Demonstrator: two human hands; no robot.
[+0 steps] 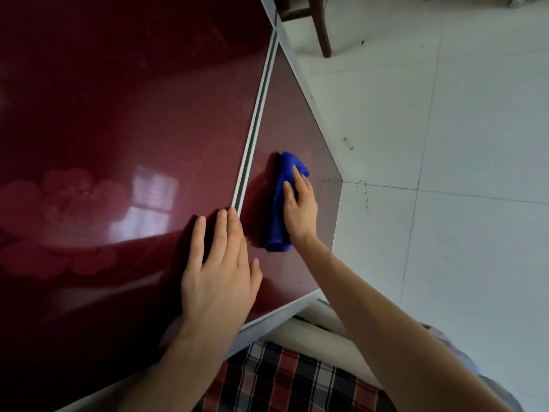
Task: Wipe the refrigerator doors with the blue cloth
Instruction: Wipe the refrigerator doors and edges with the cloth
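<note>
Plaid fabric (297, 379): red, black and white checks at the bottom edge, nearest the camera, between the two forearms.
Left hand (218, 269): flat against the glossy dark red refrigerator front, fingers straight and close together, thumb out to the side; it holds nothing. Its fingertips cover the near end of the seam.
Right hand (300, 208): reaches past the left hand and lies on the blue cloth, fingers stretched and slightly spread, pressing it to the door rather than gripping it. The thumb cannot be seen.
Blue cloth (276, 230): bunched into a long roll on the smaller door, under the right hand's fingers and on its left side; one end sticks out beyond the fingertips, the other runs back beside the wrist.
Smaller door (294, 114): dark red panel right of the seam.
Seam (258, 114): pale strip dividing the two doors.
Larger door (118, 114): left of the seam, with a faint flower pattern and a window's reflection.
Floor (445, 144): pale tiles, a few dark specks.
Chair leg (322, 28): brown wood, at the top edge.
</note>
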